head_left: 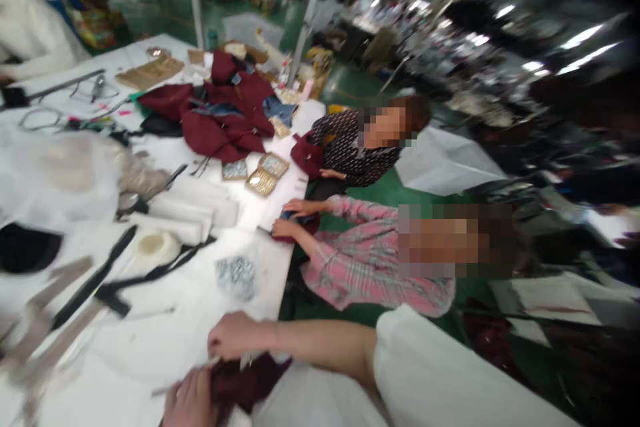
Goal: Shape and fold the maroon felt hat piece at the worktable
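Note:
At the bottom of the head view, a piece of dark maroon cloth (247,380) lies at the table's near edge between my two hands. My left hand (189,399) has its fingers curled at the cloth's left side, and a thin grey strip sticks out beside it. My right hand (237,335) is closed at the upper edge of the cloth, fingertips pinched together near a small pale bit. Blur hides just what lies between the fingertips.
The white table (100,360) carries a clear bag of small metal pieces (237,275), a tape roll (157,248), white rolls (185,203), boxes of small fasteners (263,180) and piled maroon garments (225,113). Two co-workers sit along my side, one in a plaid shirt (350,260).

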`<state>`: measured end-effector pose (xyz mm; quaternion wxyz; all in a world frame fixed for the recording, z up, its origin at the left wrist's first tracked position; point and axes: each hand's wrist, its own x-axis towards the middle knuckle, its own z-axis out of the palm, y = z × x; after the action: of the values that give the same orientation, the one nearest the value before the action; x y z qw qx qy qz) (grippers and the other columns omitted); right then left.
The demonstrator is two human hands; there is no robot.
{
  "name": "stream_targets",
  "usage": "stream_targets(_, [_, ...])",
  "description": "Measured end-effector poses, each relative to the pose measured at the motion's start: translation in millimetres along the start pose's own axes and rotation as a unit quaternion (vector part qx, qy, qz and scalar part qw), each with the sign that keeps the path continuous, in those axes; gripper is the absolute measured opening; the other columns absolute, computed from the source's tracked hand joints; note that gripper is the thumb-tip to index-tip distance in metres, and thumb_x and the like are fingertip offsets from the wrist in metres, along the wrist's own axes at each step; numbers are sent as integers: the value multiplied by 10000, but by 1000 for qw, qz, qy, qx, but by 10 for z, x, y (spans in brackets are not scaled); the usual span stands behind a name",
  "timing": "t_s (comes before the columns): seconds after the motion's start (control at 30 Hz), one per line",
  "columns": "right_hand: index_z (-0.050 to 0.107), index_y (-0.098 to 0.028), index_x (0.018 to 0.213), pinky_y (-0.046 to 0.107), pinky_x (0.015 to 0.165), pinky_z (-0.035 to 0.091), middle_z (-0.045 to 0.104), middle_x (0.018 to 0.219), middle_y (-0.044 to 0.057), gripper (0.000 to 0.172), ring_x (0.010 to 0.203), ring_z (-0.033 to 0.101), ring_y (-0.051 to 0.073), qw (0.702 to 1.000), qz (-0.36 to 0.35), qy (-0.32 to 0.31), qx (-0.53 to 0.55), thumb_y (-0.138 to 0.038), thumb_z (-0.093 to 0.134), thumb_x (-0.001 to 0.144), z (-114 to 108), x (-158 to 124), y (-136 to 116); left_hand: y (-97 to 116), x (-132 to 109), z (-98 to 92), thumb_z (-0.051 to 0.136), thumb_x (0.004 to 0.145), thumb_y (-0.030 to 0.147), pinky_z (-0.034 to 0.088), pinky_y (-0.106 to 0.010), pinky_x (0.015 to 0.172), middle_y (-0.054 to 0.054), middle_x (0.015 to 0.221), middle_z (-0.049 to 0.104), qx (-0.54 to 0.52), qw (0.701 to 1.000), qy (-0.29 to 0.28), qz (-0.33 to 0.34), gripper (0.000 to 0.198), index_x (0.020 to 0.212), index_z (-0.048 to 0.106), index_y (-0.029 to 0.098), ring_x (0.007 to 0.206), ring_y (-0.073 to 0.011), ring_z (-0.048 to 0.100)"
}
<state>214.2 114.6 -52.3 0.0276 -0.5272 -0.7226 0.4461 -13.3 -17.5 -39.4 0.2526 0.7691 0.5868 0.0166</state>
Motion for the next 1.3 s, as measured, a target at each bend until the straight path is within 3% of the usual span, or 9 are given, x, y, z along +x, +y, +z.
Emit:
stream_targets(0.03, [858, -202, 1068, 293, 801, 596, 848, 1049, 27, 196, 922, 768, 199, 998, -32, -45, 14, -383, 797, 1024, 293, -73, -224, -91, -236, 16, 692, 946, 210, 490, -592, 1189, -136, 1325, 786, 5, 1000, -4, -16, 366, 1303, 757, 261, 1338, -394, 687])
stream_targets(0.1, [897, -262, 1060, 265, 792, 523, 883, 1053, 10, 147, 954, 782, 194, 989, -94, -104, 37, -306, 765, 1010, 635, -191, -522, -238, -604, 45, 576, 957, 119, 437, -559, 1212, -172, 1330, 786, 13, 999, 18, -24, 379, 1307, 706, 181, 1333, -376, 693])
stream_targets(0.27, [920, -239, 1106, 273, 851, 480, 899, 1082, 42, 215, 966, 775, 201, 978, -155, -130, 55, -272, 730, 1010, 677, -248, -668, -304, -951, 80, 571, 997, 84, 444, -520, 1086, -182, 1275, 799, 14, 992, 123, -6, 283, 1255, 654, 164, 1204, -353, 717])
stream_targets(0.47, [925, -212, 1098, 264, 862, 474, 897, 1055, 49, 252, 924, 749, 188, 968, -191, -147, 70, -224, 697, 992, 676, -232, -795, -281, -1049, 87, 544, 1087, 125, 418, -518, 1070, -162, 1245, 811, -1, 987, 158, -27, 203, 1237, 673, 170, 1176, -336, 710])
stream_targets(0.6, [926, -214, 1104, 265, 847, 470, 900, 1060, 49, 263, 888, 731, 183, 957, -221, -187, 31, -206, 696, 978, 707, -161, -829, -292, -1076, 111, 562, 1052, 112, 402, -525, 1068, -171, 1258, 804, 10, 989, 143, -27, 242, 1254, 684, 164, 1167, -351, 695])
stream_targets(0.8, [930, -252, 1120, 276, 825, 461, 902, 1082, 47, 308, 892, 730, 202, 951, -247, -187, -6, -186, 678, 957, 671, -169, -892, -223, -1075, 42, 587, 1030, 120, 397, -527, 1075, -171, 1211, 788, -4, 992, 120, -41, 233, 1237, 677, 175, 1139, -362, 679])
stream_targets(1.03, [923, -230, 1089, 290, 870, 473, 890, 1071, 56, 300, 919, 725, 206, 945, -268, -188, 13, -192, 645, 984, 699, -171, -821, -191, -1034, 32, 595, 984, 69, 409, -521, 1033, -156, 1165, 793, -28, 987, 146, -61, 247, 1189, 681, 178, 1127, -344, 685])
stream_targets(1.2, [910, -213, 974, 278, 878, 482, 869, 1008, 45, 226, 913, 701, 194, 961, -197, -186, 60, -236, 688, 1013, 674, -211, -816, -183, -988, -27, 581, 1007, 73, 411, -513, 1033, -138, 1101, 773, -32, 989, 127, -66, 221, 1160, 683, 196, 1108, -346, 681])
stream_targets(1.3, [874, -188, 874, 264, 858, 484, 846, 948, 43, 292, 881, 686, 177, 969, -157, -169, 84, -328, 688, 1050, 693, -281, -817, -164, -966, -42, 566, 992, 49, 417, -501, 1006, -117, 1039, 747, -23, 989, 121, -78, 229, 1122, 682, 197, 1068, -336, 674])
